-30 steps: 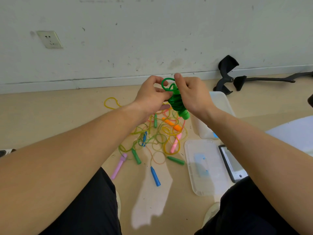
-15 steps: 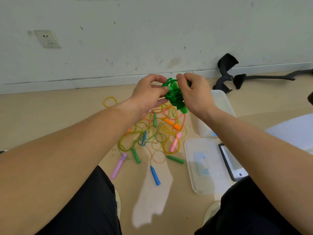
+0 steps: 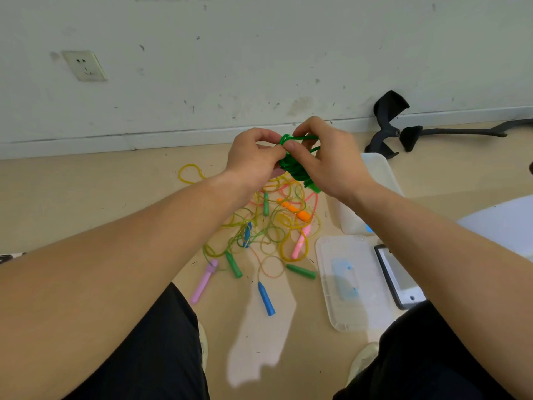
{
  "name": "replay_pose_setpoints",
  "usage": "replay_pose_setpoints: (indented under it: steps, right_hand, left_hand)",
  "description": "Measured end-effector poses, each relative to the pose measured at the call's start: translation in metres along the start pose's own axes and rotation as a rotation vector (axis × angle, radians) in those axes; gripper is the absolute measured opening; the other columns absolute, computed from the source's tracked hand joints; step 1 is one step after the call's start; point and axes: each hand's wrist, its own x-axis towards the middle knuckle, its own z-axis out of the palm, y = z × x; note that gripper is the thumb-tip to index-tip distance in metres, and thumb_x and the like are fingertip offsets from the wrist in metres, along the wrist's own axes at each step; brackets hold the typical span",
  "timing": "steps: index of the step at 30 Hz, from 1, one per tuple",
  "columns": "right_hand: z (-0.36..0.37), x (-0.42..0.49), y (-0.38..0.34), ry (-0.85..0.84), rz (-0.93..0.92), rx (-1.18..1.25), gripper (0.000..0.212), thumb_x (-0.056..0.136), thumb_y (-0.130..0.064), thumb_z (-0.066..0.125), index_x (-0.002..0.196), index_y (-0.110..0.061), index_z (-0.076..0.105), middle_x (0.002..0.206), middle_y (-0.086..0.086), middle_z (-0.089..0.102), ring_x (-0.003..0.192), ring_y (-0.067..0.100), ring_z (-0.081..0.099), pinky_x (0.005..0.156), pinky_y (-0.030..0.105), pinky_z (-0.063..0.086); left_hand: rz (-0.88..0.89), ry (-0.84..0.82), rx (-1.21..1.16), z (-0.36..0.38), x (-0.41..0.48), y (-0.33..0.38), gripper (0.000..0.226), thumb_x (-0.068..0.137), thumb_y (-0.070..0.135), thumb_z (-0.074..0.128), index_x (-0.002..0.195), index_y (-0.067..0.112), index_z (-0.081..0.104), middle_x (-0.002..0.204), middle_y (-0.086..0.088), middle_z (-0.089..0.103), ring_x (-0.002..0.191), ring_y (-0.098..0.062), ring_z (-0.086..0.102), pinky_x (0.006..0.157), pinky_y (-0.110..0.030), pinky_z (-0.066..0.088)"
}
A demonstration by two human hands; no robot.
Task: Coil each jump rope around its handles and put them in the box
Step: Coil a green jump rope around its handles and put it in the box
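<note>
Green rope bundle [image 3: 297, 168] pinched between left hand [image 3: 253, 160] and right hand [image 3: 331, 166], handles [image 3: 315, 188] mostly hidden

No text, label, brand or number can be read on anything here; the blue patch on the clear lid [image 3: 353, 310] is too blurred.

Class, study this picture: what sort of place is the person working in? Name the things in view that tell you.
Probably a plain indoor room: a scuffed white wall with a socket, a skirting board, and a smooth tan floor where jump ropes lie tangled.
</note>
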Motion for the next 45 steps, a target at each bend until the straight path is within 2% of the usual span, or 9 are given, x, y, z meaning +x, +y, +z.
replay_pose_setpoints:
  steps: [4, 8, 12, 15, 17, 27, 34, 39, 45]
  right_hand:
    - [-0.004, 0.003, 0.007, -0.12, -0.11, -0.1, 0.036, 0.091, -0.034, 0.066, 0.121, -0.015, 0.064, 0.095, -0.001, 0.067, 0.085, 0.011, 0.057, 0.08, 0.028, 0.046]
    - [-0.004, 0.005, 0.011, -0.099, -0.146, -0.147, 0.032, 0.09, -0.027, 0.07, 0.118, -0.012, 0.069, 0.102, 0.004, 0.071, 0.096, 0.019, 0.062, 0.081, 0.019, 0.037]
    - [-0.005, 0.006, 0.009, -0.067, -0.141, -0.146, 0.024, 0.09, -0.024, 0.071, 0.11, -0.011, 0.073, 0.1, 0.004, 0.072, 0.088, 0.017, 0.063, 0.078, 0.018, 0.038]
    - [-0.003, 0.003, 0.006, -0.044, -0.137, -0.103, 0.016, 0.091, -0.021, 0.07, 0.102, -0.01, 0.074, 0.092, 0.002, 0.071, 0.059, -0.001, 0.051, 0.07, 0.019, 0.039]
    - [-0.001, 0.001, 0.005, -0.012, -0.15, -0.081, 0.014, 0.091, -0.019, 0.069, 0.098, -0.009, 0.074, 0.086, 0.001, 0.069, 0.055, -0.009, 0.046, 0.068, 0.021, 0.04]
    - [0.002, -0.002, -0.002, -0.036, 0.017, -0.002, 0.007, 0.092, -0.019, 0.067, 0.089, -0.019, 0.073, 0.059, -0.014, 0.061, 0.05, 0.006, 0.061, 0.058, 0.021, 0.048]
    - [0.0, -0.005, -0.004, -0.085, 0.134, 0.09, 0.009, 0.093, -0.021, 0.066, 0.087, -0.02, 0.073, 0.06, 0.0, 0.07, 0.054, 0.005, 0.066, 0.064, 0.033, 0.058]
    - [-0.002, -0.007, -0.004, -0.078, 0.186, 0.183, 0.01, 0.093, -0.017, 0.064, 0.089, -0.017, 0.073, 0.061, 0.002, 0.07, 0.056, 0.015, 0.068, 0.064, 0.042, 0.06]
    - [-0.003, -0.005, -0.003, -0.1, 0.252, 0.348, 0.011, 0.094, -0.008, 0.062, 0.091, -0.008, 0.073, 0.071, 0.014, 0.07, 0.061, 0.024, 0.069, 0.07, 0.046, 0.061]
  left_hand:
    - [-0.007, 0.004, 0.008, -0.003, 0.001, 0.001, 0.017, 0.086, 0.002, 0.068, 0.1, 0.011, 0.066, 0.09, -0.012, 0.071, 0.074, -0.018, 0.073, 0.065, -0.023, 0.059]
    - [-0.008, -0.018, 0.017, -0.006, 0.001, 0.002, 0.015, 0.087, -0.001, 0.066, 0.093, 0.013, 0.065, 0.084, -0.011, 0.07, 0.073, -0.02, 0.072, 0.068, -0.026, 0.061]
    - [-0.019, -0.055, 0.021, -0.007, 0.001, 0.003, 0.016, 0.087, -0.001, 0.067, 0.094, 0.013, 0.066, 0.087, -0.013, 0.07, 0.079, -0.023, 0.072, 0.073, -0.029, 0.062]
    - [-0.014, -0.1, 0.037, -0.01, 0.001, 0.002, 0.016, 0.087, -0.001, 0.068, 0.095, 0.012, 0.066, 0.096, -0.015, 0.067, 0.086, -0.027, 0.071, 0.076, -0.03, 0.062]
    - [-0.009, -0.118, 0.053, -0.011, 0.001, 0.002, 0.015, 0.087, 0.0, 0.069, 0.095, 0.013, 0.066, 0.098, -0.017, 0.065, 0.091, -0.029, 0.071, 0.079, -0.034, 0.062]
    - [0.053, -0.157, 0.14, -0.014, -0.001, -0.003, 0.029, 0.083, -0.009, 0.071, 0.101, 0.012, 0.064, 0.08, -0.005, 0.06, 0.079, -0.022, 0.067, 0.078, -0.035, 0.062]
    - [0.058, -0.125, 0.151, -0.01, -0.002, -0.004, 0.032, 0.086, -0.012, 0.062, 0.1, 0.016, 0.069, 0.095, -0.013, 0.061, 0.091, -0.028, 0.069, 0.081, -0.038, 0.061]
    - [0.003, -0.134, 0.019, -0.009, -0.003, -0.004, 0.032, 0.093, -0.011, 0.052, 0.098, 0.015, 0.07, 0.107, -0.015, 0.066, 0.1, -0.026, 0.07, 0.082, -0.03, 0.061]
    - [-0.001, -0.143, -0.046, -0.015, -0.002, -0.003, 0.029, 0.092, -0.008, 0.059, 0.111, 0.013, 0.064, 0.099, -0.013, 0.063, 0.093, -0.024, 0.069, 0.08, -0.029, 0.061]
